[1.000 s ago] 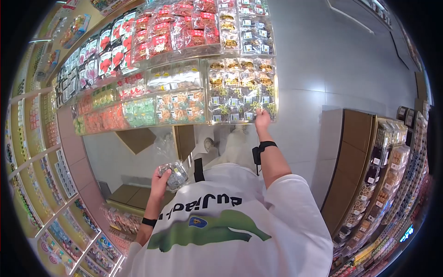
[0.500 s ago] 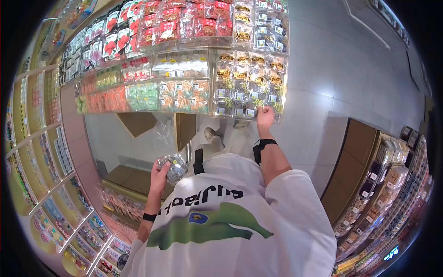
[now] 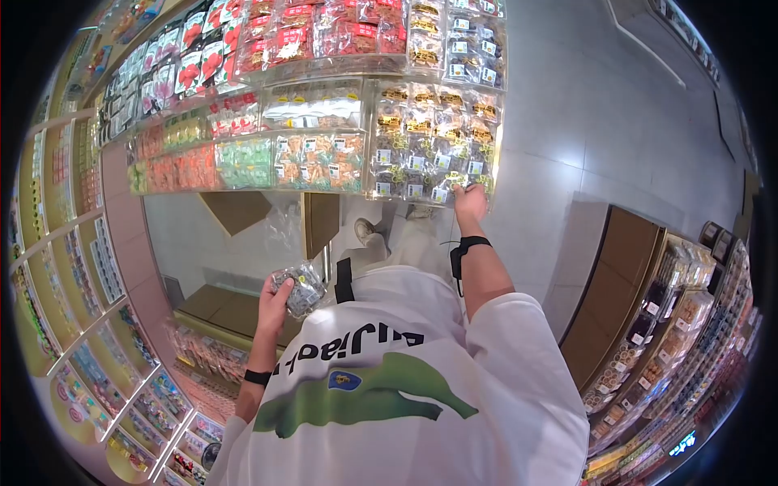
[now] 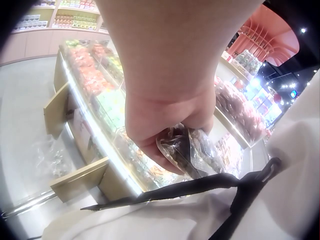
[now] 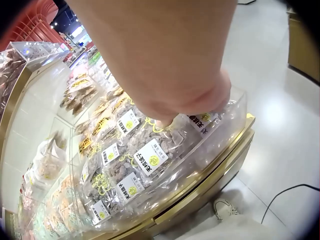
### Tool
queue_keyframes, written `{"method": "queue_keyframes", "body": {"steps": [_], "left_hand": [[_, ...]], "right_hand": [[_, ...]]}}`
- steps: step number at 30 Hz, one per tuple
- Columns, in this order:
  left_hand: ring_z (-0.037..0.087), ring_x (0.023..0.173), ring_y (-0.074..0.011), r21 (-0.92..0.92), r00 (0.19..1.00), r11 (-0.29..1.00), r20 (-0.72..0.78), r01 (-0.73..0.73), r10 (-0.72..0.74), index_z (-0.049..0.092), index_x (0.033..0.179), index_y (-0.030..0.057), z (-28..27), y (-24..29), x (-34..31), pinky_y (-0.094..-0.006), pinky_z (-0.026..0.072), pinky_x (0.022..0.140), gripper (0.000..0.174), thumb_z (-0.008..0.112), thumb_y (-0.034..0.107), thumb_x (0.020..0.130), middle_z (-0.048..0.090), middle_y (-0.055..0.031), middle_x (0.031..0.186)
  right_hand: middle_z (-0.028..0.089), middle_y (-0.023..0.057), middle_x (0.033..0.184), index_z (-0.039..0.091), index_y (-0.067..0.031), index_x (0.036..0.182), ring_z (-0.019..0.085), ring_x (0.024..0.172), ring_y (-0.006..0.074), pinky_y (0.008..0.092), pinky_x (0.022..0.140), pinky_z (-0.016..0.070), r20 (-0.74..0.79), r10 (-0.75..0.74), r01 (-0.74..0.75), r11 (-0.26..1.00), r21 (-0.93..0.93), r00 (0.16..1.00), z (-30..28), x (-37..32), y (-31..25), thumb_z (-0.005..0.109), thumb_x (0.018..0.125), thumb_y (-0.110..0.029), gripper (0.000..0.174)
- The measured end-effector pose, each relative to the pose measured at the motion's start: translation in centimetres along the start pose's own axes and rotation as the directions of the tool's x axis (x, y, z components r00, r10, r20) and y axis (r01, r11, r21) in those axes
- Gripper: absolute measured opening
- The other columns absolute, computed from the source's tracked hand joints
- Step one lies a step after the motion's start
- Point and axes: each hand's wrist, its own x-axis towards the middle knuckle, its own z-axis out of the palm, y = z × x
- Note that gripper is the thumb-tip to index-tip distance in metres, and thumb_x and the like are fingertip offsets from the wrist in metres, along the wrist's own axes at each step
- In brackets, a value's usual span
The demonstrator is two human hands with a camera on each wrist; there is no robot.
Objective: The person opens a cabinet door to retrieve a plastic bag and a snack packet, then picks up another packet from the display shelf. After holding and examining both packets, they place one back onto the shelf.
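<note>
My left hand [image 3: 277,301] grips a clear plastic bag of dark dried fruit [image 3: 301,293] in front of my waist. In the left wrist view this bag [image 4: 192,152] is crinkled and shiny, with my fingers round one side of it. At the near right corner of the display bin [image 3: 496,162], my right hand [image 3: 470,204] pinches a small bag of dark dried fruit. The right wrist view shows that bag's white label [image 5: 204,119] beside my fingers, while my wrist and hand hide much of it. Similar bags with white labels [image 5: 151,156] lie around it.
Clear dividers split the display, where red packets [image 3: 296,36] and green packets [image 3: 243,162] fill other sections. Open brown cabinet doors [image 3: 322,223] stick out below. Stocked shelves [image 3: 81,283] line the left, and another display [image 3: 656,324] stands at the right.
The head view has shifted slightly. My right hand has turned a little at the bin corner, its fingers now round a dark bag. My left hand keeps hold of its bag.
</note>
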Motion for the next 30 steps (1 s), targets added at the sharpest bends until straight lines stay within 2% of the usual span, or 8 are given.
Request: {"method": "queue_keyframes", "body": {"steps": [6,10,12,15,16,18,25,30], "left_hand": [[0.061,0.098,-0.013,0.011,1.0,1.0,0.006,-0.013,0.013,0.055,0.119,0.0035,-0.6,-0.7,-0.3,-0.029,0.0506,0.087,0.027,0.061,0.013,0.095,0.063,-0.0052,0.109],[0.062,0.098,-0.0128,-0.011,1.0,1.0,0.012,-0.01,0.01,0.056,0.118,0.0033,-1.1,-1.3,-0.5,-0.0289,0.0507,0.088,0.026,0.061,0.013,0.095,0.064,-0.0052,0.109],[0.062,0.098,-0.0127,-0.03,1.0,0.999,0.01,-0.01,0.01,0.056,0.118,0.0033,-1.4,-1.7,-0.5,-0.0289,0.0507,0.088,0.025,0.06,0.013,0.095,0.064,-0.0052,0.109],[0.062,0.098,-0.0127,-0.056,1.0,0.998,-0.002,-0.013,0.013,0.056,0.118,0.0036,-1.8,-2.4,-0.8,-0.029,0.051,0.088,0.024,0.06,0.013,0.096,0.064,-0.0053,0.109],[0.062,0.097,-0.0127,-0.072,1.0,0.997,0.001,-0.018,0.019,0.056,0.118,0.0036,-1.7,-2.4,-0.8,-0.029,0.0511,0.087,0.024,0.059,0.013,0.096,0.064,-0.0053,0.109],[0.062,0.097,-0.0128,-0.094,1.0,0.995,0.004,-0.025,0.025,0.056,0.117,0.0037,-1.5,-2.5,-0.8,-0.029,0.0513,0.087,0.024,0.059,0.013,0.096,0.064,-0.0053,0.109],[0.061,0.096,-0.0121,-0.115,1.0,0.993,-0.01,-0.024,0.023,0.056,0.117,0.0037,-2.1,-2.9,-1.0,-0.0284,0.0507,0.086,0.025,0.061,0.014,0.095,0.064,-0.0043,0.107],[0.06,0.095,-0.0107,-0.133,0.999,0.99,-0.018,-0.04,0.038,0.056,0.118,0.0039,-2.1,-3.1,-1.0,-0.0272,0.0498,0.085,0.028,0.064,0.014,0.093,0.064,-0.003,0.105]], "right_hand": [[0.069,0.0201,0.101,0.062,-0.0058,0.106,0.066,0.098,0.0371,0.0473,0.083,0.0503,0.14,-0.043,0.062,0.989,-0.135,0.989,1.1,0.8,0.1,0.066,0.088,-0.039,0.038],[0.069,0.0195,0.098,0.061,-0.0055,0.101,0.066,0.095,0.0377,0.0472,0.083,0.0504,0.114,-0.073,0.09,0.984,-0.152,0.991,1.9,1.1,0.5,0.065,0.088,-0.037,0.034],[0.069,0.0186,0.091,0.058,-0.005,0.094,0.066,0.089,0.0387,0.0476,0.081,0.0507,0.119,-0.192,0.202,0.976,-0.08,0.974,1.7,1.0,0.4,0.065,0.088,-0.037,0.033],[0.067,0.0158,0.09,0.054,-0.0057,0.091,0.064,0.091,0.0366,0.0472,0.08,0.0508,0.215,-0.349,0.382,0.915,-0.133,0.912,-0.6,-1.5,-1.2,0.069,0.086,-0.034,0.032],[0.067,0.0158,0.09,0.054,-0.0057,0.091,0.064,0.091,0.0366,0.0472,0.08,0.0508,0.218,-0.354,0.387,0.912,-0.136,0.91,-0.3,-1.8,-0.9,0.069,0.086,-0.034,0.032],[0.064,0.0149,0.091,0.054,-0.0056,0.093,0.062,0.091,0.0346,0.0462,0.079,0.0494,0.22,-0.534,0.57,0.805,-0.164,0.817,0.8,-1.6,0.1,0.077,0.08,-0.029,0.035],[0.061,0.0155,0.101,0.056,-0.0048,0.096,0.061,0.094,0.0351,0.0448,0.082,0.049,0.213,-0.459,0.496,0.85,-0.175,0.862,2.4,-0.8,0.4,0.082,0.074,-0.027,0.041],[0.065,0.0163,0.102,0.058,-0.003,0.101,0.063,0.097,0.0354,0.0443,0.083,0.0503,0.221,-0.301,0.347,0.914,-0.211,0.928,2.6,-0.3,0.6,0.083,0.072,-0.033,0.048]]}}
